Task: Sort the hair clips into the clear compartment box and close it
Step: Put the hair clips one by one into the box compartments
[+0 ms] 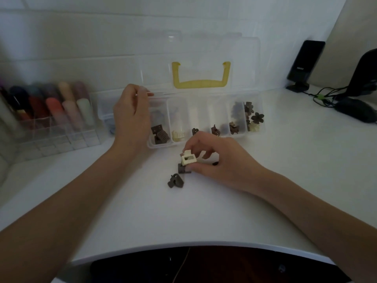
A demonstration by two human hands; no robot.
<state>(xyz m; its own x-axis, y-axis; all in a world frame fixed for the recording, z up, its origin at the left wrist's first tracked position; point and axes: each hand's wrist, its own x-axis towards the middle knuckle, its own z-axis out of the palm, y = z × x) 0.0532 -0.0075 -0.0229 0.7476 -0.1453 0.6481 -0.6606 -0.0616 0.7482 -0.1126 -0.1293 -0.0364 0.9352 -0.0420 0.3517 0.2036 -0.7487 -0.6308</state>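
The clear compartment box [206, 139] lies open on the white table, its lid with a yellow handle [201, 83] leaning against the wall. Its compartments hold brown, cream and flower-shaped clips. My right hand [212, 160] pinches a cream square clip [188, 159] just above the table, in front of the box. Under it lies a brown square clip [182, 168], and a dark rounded clip [175, 181] rests nearer me. A small black clip [215, 163] peeks out beside my fingers. My left hand [130, 115] hovers over the box's left end, fingers curled, holding nothing that I can see.
A clear rack of coloured tubes [47, 111] stands at the left. A small clear container [106, 117] sits beside the box. A black speaker [305, 64], cables and a dark mouse [355, 109] occupy the back right. The table's front edge curves near me.
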